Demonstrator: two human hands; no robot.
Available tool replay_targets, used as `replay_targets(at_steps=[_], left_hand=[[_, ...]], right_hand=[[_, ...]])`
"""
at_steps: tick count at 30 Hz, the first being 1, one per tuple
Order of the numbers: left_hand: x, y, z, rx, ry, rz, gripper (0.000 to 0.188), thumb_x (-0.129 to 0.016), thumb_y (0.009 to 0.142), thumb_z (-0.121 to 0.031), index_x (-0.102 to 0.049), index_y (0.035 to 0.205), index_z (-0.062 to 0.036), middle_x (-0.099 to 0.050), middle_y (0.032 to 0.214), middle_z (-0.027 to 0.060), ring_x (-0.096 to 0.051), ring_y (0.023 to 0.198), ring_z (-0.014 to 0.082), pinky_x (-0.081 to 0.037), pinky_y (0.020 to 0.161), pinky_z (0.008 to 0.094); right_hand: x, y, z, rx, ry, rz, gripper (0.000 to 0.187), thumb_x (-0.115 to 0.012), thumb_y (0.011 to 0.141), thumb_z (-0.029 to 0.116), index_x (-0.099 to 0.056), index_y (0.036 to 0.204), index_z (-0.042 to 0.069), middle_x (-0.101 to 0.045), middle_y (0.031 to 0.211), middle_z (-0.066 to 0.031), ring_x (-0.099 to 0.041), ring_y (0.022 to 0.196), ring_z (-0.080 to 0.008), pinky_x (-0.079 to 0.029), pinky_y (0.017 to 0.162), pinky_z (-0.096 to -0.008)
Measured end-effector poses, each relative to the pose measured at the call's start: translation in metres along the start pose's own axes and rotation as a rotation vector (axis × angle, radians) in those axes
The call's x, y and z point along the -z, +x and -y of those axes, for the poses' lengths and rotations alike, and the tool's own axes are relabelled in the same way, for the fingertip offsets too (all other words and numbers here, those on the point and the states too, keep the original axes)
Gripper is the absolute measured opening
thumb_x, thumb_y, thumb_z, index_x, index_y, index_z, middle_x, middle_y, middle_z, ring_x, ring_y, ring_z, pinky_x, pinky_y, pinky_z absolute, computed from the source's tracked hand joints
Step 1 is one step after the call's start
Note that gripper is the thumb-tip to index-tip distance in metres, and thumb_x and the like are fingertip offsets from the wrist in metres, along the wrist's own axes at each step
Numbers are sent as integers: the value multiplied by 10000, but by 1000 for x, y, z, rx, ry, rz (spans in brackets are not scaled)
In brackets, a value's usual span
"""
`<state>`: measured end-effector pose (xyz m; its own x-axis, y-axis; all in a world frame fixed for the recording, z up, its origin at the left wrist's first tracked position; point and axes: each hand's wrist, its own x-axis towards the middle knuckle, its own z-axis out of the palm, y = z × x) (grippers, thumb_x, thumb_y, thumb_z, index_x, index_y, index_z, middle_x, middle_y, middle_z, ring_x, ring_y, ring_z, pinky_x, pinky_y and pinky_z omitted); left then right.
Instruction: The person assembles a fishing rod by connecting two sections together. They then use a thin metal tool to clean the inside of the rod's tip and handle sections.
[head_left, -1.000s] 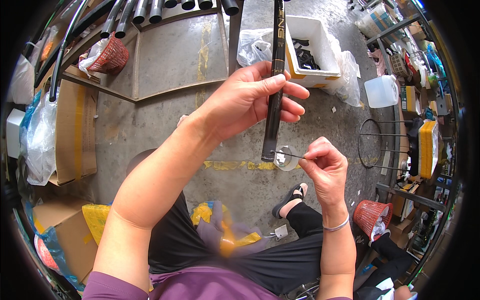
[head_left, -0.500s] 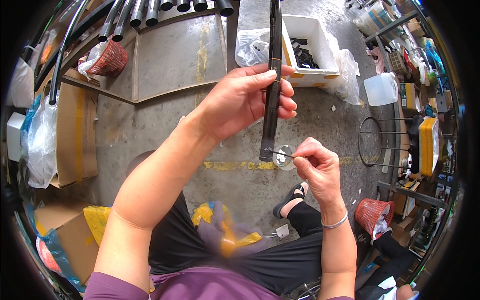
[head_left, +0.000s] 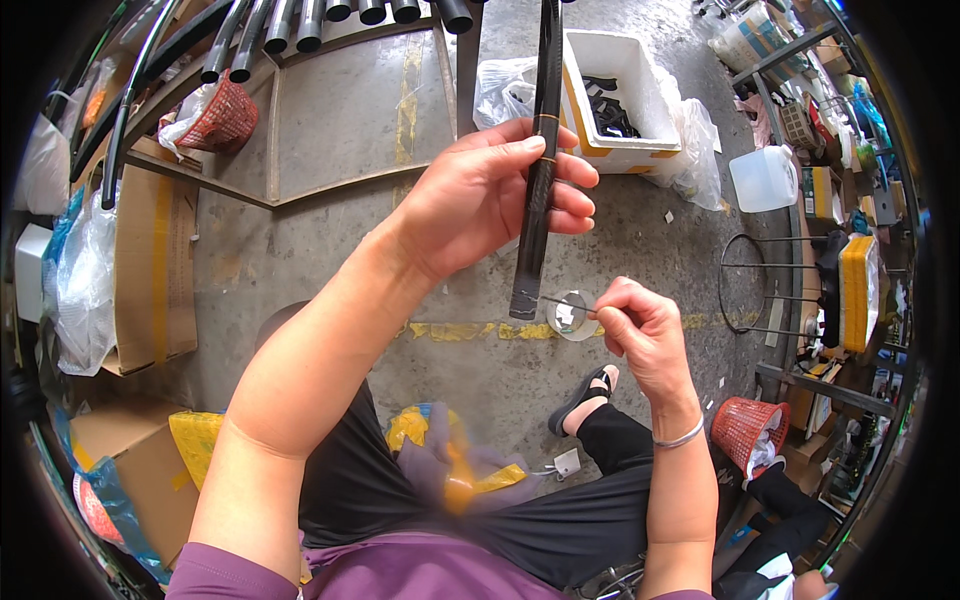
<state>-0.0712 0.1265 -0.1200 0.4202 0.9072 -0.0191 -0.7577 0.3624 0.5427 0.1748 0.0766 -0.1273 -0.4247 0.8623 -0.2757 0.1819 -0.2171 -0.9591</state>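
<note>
A long black tube (head_left: 534, 225) with thin orange rings runs down from the top of the view, tilted slightly. My left hand (head_left: 500, 190) steadies it, thumb on the near side and fingers behind and past it. Pale, glossy streaks mark the tube's lower end. My right hand (head_left: 645, 325) pinches a thin dark stick (head_left: 572, 304), whose tip is at or very near the tube's streaked end; contact is hard to tell. Behind the stick is a round clear disc (head_left: 569, 318) with a white patch on it.
Several black tubes (head_left: 310, 28) jut over a metal frame (head_left: 362, 180) at the back left. A white foam box (head_left: 640, 100) holds small black parts. A white jug (head_left: 763, 180), red baskets (head_left: 745, 430) and cardboard boxes (head_left: 155, 270) stand around. Crowded shelving lines the right.
The tube's lower end has swung slightly left, and my right hand has shifted a little right with the stick. Pale streaks on the tube's end show more clearly.
</note>
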Motion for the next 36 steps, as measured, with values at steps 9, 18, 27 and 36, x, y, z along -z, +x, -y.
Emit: replay_targets(at_steps=[9, 18, 27, 36], left_hand=[[2, 2, 4, -4, 5, -4, 358, -395, 989, -230, -472, 1226, 28, -633, 1027, 130, -664, 821, 186, -556, 776, 357], [-4, 1, 1, -16, 31, -55, 345, -408, 989, -212, -468, 1230, 27, -631, 1041, 123, -658, 834, 169, -563, 767, 352], [2, 1, 1, -22, -2, -12, 391, -394, 992, -210, -424, 1280, 52, -616, 982, 78, -658, 845, 156, -570, 782, 341], [3, 1, 2, -33, -32, -38, 366, -436, 980, -198, -445, 1251, 48, -625, 990, 98, -662, 818, 163, -568, 767, 341]], right_hand=[[-15, 7, 9, 53, 113, -22, 30, -652, 816, -20, -627, 818, -3, -543, 786, -1, -480, 694, -62, -385, 606, -194], [-17, 9, 3, 116, 117, -44, 76, -663, 785, -53, -626, 814, 6, -540, 795, -8, -494, 708, -69, -405, 612, -198], [-11, 10, 3, 226, 120, -66, 141, -671, 741, -103, -625, 818, 5, -539, 812, -28, -504, 725, -93, -416, 628, -208], [-15, 11, -2, 210, 84, -83, 166, -678, 716, -121, -618, 803, 8, -532, 807, -26, -506, 743, -93, -417, 635, -206]])
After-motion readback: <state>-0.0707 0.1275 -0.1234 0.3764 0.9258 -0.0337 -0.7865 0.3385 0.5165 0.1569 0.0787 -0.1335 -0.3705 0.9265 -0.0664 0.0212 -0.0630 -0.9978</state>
